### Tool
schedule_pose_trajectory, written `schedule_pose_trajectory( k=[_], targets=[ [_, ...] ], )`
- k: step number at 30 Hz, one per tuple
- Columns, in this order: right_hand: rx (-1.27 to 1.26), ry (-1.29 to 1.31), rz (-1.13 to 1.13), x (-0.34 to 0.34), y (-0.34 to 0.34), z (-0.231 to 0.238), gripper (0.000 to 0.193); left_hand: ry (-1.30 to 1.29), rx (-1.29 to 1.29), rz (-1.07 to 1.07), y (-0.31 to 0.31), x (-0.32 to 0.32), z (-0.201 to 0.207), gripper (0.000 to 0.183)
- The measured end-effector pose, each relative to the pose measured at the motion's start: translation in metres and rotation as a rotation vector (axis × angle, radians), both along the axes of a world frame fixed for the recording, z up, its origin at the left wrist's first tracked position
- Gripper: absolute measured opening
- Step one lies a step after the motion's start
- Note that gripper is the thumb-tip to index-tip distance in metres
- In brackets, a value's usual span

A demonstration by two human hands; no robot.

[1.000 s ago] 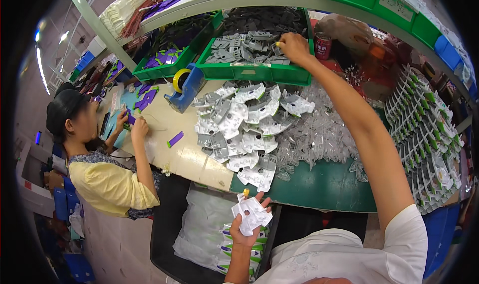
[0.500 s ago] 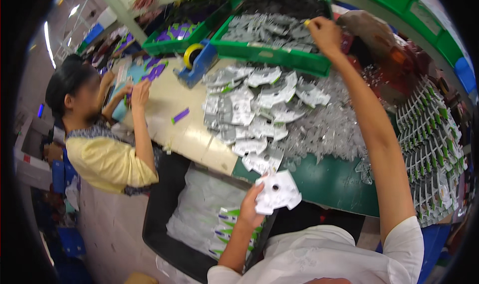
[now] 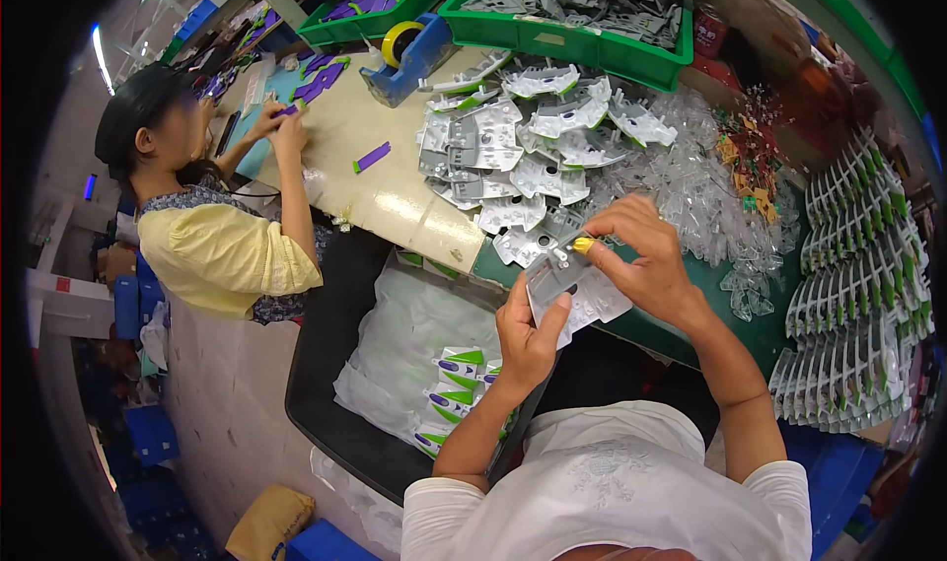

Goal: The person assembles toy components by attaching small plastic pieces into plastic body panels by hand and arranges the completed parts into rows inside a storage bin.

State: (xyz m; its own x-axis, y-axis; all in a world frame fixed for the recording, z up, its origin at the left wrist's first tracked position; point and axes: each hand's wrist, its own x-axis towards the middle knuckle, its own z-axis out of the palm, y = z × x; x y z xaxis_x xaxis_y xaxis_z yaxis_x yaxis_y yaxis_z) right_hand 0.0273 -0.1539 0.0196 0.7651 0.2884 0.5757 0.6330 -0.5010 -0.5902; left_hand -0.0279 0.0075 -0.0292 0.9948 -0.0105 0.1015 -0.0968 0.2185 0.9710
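Note:
My left hand (image 3: 528, 342) is closed around a white moulded plastic shell (image 3: 600, 300), held just off the table's front edge. A flat grey plastic piece (image 3: 554, 279) lies against this shell, under my left thumb. My right hand (image 3: 651, 260), with yellow wrapping on one fingertip, pinches the upper end of the grey piece. The tips of its other fingers are partly hidden. Just beyond both hands, overlapping white and grey shells (image 3: 538, 157) with green edges cover the table.
A green bin (image 3: 562, 46) of grey pieces stands at the back, beside a blue tape dispenser (image 3: 409, 63). Clear plastic parts (image 3: 681, 172) are heaped to the right, near stacked green-edged shells (image 3: 848, 295). A black tub (image 3: 316, 364) sits below left. A co-worker (image 3: 222, 206) handles purple parts.
My right hand has come back from the green bin to the white shell. A grey piece now rests against that shell. The whole view has shifted.

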Motion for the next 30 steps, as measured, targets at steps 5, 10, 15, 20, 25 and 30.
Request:
schedule_pose_trajectory(
  k=[5, 10, 15, 20, 25, 30],
  targets=[
    [0.281, 0.562, 0.032, -0.003, 0.003, 0.001, 0.016, 0.023, 0.289, 0.066, 0.002, 0.002, -0.007, 0.027],
    [0.28, 0.437, -0.118, 0.063, -0.003, 0.002, 0.019, 0.222, -0.415, -0.297, 0.015, 0.021, 0.012, 0.06],
    [0.395, 0.549, -0.167, 0.177, -0.02, 0.001, 0.022, 0.299, -0.325, -0.272, 0.027, 0.01, -0.007, 0.051],
    [0.018, -0.008, -0.489, 0.235, -0.027, 0.024, 0.02, 0.381, -0.273, -0.263, 0.044, -0.005, -0.029, 0.043],
    [-0.361, 0.021, -0.598, 0.287, -0.012, 0.032, 0.038, 0.467, -0.31, -0.093, 0.053, -0.015, -0.043, 0.036],
    [-0.278, 0.141, -0.572, 0.288, 0.005, 0.035, 0.024, 0.62, -0.028, -0.026, 0.101, -0.058, -0.083, 0.031]
  ],
)
